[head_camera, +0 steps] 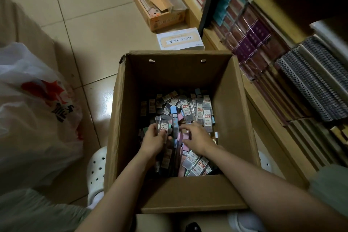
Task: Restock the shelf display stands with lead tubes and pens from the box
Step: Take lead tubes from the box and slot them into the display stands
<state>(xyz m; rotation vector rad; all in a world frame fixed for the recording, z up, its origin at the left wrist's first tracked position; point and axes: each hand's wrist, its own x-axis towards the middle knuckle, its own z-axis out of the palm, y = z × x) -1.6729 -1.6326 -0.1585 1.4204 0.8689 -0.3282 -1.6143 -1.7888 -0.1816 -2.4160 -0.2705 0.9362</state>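
Observation:
An open cardboard box [233, 111] stands on the floor between my feet, its bottom covered with several loose lead tubes [205, 111] in clear, blue and pink cases. My left hand [153, 140] is inside the box and grips a small bunch of lead tubes [166, 123] held upright. My right hand [197, 138] reaches into the pile beside it, fingers bent over pink and grey tubes; whether it holds one is hidden. No display stands or pens are recognisable in view.
A shelf [282, 73] packed with wrapped notebooks runs along the right. On the tiled floor behind lie a white carton [179, 40] and an open brown box [160, 3]. A white plastic bag [35, 111] sits at the left. White clogs [97, 171] flank the box.

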